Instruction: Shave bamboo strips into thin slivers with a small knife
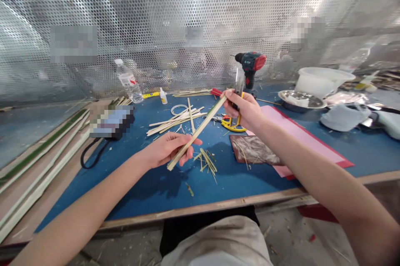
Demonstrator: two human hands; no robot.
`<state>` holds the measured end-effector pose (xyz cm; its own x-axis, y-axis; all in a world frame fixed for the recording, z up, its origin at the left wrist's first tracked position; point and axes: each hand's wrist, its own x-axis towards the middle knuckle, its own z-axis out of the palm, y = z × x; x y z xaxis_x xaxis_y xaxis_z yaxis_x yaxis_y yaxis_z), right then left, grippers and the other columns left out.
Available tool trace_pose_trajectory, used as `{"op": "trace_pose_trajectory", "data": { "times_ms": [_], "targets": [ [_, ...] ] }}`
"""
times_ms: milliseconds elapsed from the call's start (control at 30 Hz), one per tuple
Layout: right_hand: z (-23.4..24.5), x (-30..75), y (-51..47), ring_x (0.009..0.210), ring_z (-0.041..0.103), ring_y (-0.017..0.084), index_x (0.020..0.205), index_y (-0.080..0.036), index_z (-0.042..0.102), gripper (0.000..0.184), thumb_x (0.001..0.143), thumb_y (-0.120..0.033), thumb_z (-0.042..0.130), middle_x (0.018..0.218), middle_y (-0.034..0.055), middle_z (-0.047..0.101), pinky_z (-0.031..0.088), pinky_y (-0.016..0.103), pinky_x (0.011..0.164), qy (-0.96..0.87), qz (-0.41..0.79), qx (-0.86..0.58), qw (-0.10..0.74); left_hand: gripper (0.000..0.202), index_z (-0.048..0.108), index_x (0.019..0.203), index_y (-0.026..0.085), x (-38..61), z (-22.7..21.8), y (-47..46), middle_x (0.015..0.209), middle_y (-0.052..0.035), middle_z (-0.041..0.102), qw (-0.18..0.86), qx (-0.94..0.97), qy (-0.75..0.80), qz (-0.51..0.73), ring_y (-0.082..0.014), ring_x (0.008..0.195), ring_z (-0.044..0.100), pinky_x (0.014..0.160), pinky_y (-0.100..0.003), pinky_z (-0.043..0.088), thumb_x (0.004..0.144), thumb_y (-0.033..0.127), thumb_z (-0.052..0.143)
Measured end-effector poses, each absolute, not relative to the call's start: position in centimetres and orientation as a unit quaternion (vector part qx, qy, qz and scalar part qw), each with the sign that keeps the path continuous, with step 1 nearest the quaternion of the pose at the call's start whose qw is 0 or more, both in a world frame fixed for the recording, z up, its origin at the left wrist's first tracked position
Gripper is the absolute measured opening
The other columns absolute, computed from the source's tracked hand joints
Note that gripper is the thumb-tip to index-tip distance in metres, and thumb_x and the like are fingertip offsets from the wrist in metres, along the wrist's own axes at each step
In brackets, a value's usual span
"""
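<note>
A pale bamboo strip (204, 125) with a green patch slants up to the right between my two hands. My left hand (170, 148) has its fingers closed around the lower part. The upper end is pinched by my right hand (243, 108). A metal blade (239, 79) with a dark lower part rises from the right hand's fingers; its grip is mostly hidden. Below the strip, thin bamboo offcuts (208, 161) lie on the blue table (150, 195). Several flat bamboo strips (175, 121) are piled behind the left hand. A yellow-handled tool (231, 126) lies under the right hand.
Long bamboo lengths (46, 174) cover the left side, near a strapped device (111, 122). A water bottle (128, 83), small glue bottle (163, 96) and cordless drill (251, 66) stand behind. Rightward are a brown sheet (254, 149), pink board (293, 133), metal bowl (301, 101) and white tub (321, 80).
</note>
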<state>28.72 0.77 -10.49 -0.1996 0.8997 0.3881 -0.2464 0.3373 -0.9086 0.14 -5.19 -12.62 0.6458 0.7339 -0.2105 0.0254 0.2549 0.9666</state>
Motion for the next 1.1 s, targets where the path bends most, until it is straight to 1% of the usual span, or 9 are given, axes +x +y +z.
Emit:
{"op": "trace_pose_trajectory", "data": {
  "times_ms": [133,300,400,533,600,733,800,900,1100],
  "targets": [
    [-10.7,29.2,1.5,0.046,0.034,0.004,0.089,-0.02,0.068,0.03,0.091,-0.048,0.077,0.069,-0.0041,0.057,0.029,0.025,0.044,-0.57,0.487,-0.294,0.592,0.04,0.077,0.121,0.012,0.0,-12.9,-4.9,0.075,-0.0029,0.066,0.729,0.554,0.322,0.239,-0.0093,0.053,0.061,0.051,-0.021,0.049,0.099,0.044,0.068],
    [-11.0,29.3,1.9,0.045,0.034,0.005,0.075,-0.019,0.064,0.037,0.092,-0.05,0.076,0.058,-0.0051,0.046,0.025,0.025,0.042,-0.558,0.476,-0.331,0.594,0.04,0.076,0.125,0.012,-0.1,-13.3,-4.8,0.077,-0.0018,0.061,0.741,0.544,0.312,0.241,-0.0084,0.054,0.058,0.051,-0.023,0.053,0.099,0.041,0.067],
    [-11.2,29.4,2.1,0.045,0.034,0.005,0.078,-0.018,0.066,0.035,0.092,-0.048,0.076,0.059,-0.0046,0.047,0.023,0.025,0.043,-0.553,0.475,-0.329,0.6,0.04,0.075,0.127,0.012,0.0,-13.1,-5.0,0.08,-0.0026,0.061,0.745,0.547,0.302,0.231,-0.0094,0.057,0.059,0.052,-0.024,0.055,0.099,0.039,0.066],
    [-11.2,29.6,2.2,0.047,0.033,0.004,0.091,-0.018,0.069,0.03,0.092,-0.047,0.076,0.067,-0.005,0.048,0.022,0.024,0.044,-0.561,0.505,-0.287,0.59,0.041,0.073,0.131,0.014,0.2,-12.9,-5.2,0.081,-0.0023,0.063,0.726,0.573,0.31,0.218,-0.0099,0.058,0.062,0.054,-0.024,0.055,0.099,0.04,0.067],
    [-11.1,29.7,2.1,0.047,0.03,0.004,0.096,-0.019,0.069,0.031,0.091,-0.049,0.076,0.068,-0.0065,0.044,0.021,0.024,0.044,-0.568,0.526,-0.259,0.577,0.039,0.075,0.125,0.013,0.2,-13.0,-5.3,0.081,-0.0025,0.065,0.707,0.599,0.31,0.213,-0.0098,0.06,0.063,0.058,-0.024,0.056,0.1,0.041,0.067],
    [-10.6,29.8,1.8,0.046,0.023,0.005,0.097,-0.02,0.068,0.034,0.09,-0.052,0.075,0.067,-0.0078,0.04,0.021,0.025,0.043,-0.581,0.54,-0.236,0.561,0.037,0.078,0.098,0.009,0.2,-13.4,-5.2,0.084,-0.0044,0.068,0.669,0.646,0.307,0.2,-0.0101,0.064,0.066,0.071,-0.028,0.059,0.1,0.044,0.066],
    [-10.4,29.8,1.6,0.047,0.023,0.005,0.097,-0.02,0.068,0.033,0.09,-0.052,0.075,0.069,-0.0073,0.041,0.021,0.026,0.043,-0.583,0.543,-0.23,0.559,0.037,0.078,0.097,0.009,0.3,-13.5,-5.1,0.086,-0.0049,0.07,0.656,0.656,0.316,0.198,-0.0102,0.066,0.067,0.073,-0.028,0.058,0.099,0.045,0.068],
    [-10.3,29.8,1.5,0.048,0.023,0.005,0.098,-0.02,0.068,0.032,0.091,-0.05,0.074,0.071,-0.0067,0.043,0.022,0.026,0.044,-0.581,0.547,-0.228,0.558,0.036,0.078,0.098,0.01,0.4,-13.4,-5.0,0.087,-0.005,0.071,0.64,0.659,0.34,0.201,-0.0104,0.067,0.068,0.07,-0.025,0.057,0.096,0.045,0.072],
    [-10.5,29.7,1.5,0.048,0.024,0.005,0.098,-0.02,0.068,0.03,0.093,-0.049,0.072,0.072,-0.0062,0.045,0.022,0.026,0.045,-0.58,0.543,-0.238,0.558,0.036,0.078,0.091,0.011,0.6,-13.4,-5.1,0.09,-0.0056,0.074,0.624,0.674,0.345,0.196,-0.011,0.068,0.071,0.076,-0.027,0.059,0.096,0.045,0.071]
  ]
}}
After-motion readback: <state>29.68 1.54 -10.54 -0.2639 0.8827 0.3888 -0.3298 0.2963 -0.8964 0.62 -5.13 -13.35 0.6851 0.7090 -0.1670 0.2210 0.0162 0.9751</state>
